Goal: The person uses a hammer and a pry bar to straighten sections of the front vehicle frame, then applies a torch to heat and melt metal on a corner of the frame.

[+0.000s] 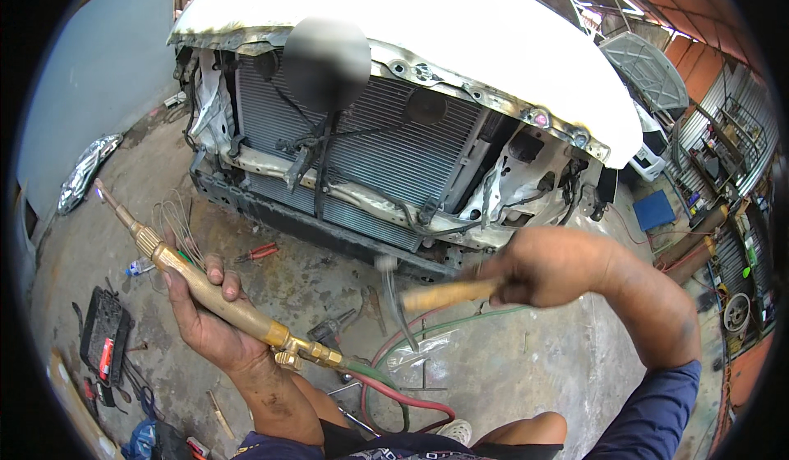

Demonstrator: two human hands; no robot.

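Note:
My left hand [205,316] is wrapped round the handle of a brass gas torch [215,289], its nozzle angled up to the left. A small pale violet glow shows at the nozzle's tip. Red and green hoses [419,404] run from the torch's valve end towards my feet. In my right hand [538,267], slightly smeared by motion, is a hammer [448,296] gripped by its wooden handle. The hammer's metal head points left, in front of the car's lower edge. Ahead stands a white car front [427,16] with its radiator [386,140] exposed; a round blurred patch hides part of it.
On the concrete floor lie red-handled pliers [256,252], a power tool [329,328], coiled wire [177,222] and a black tool case [105,320]. A headlight [89,171] rests by the left wall. Shelving with parts [735,156] lines the right.

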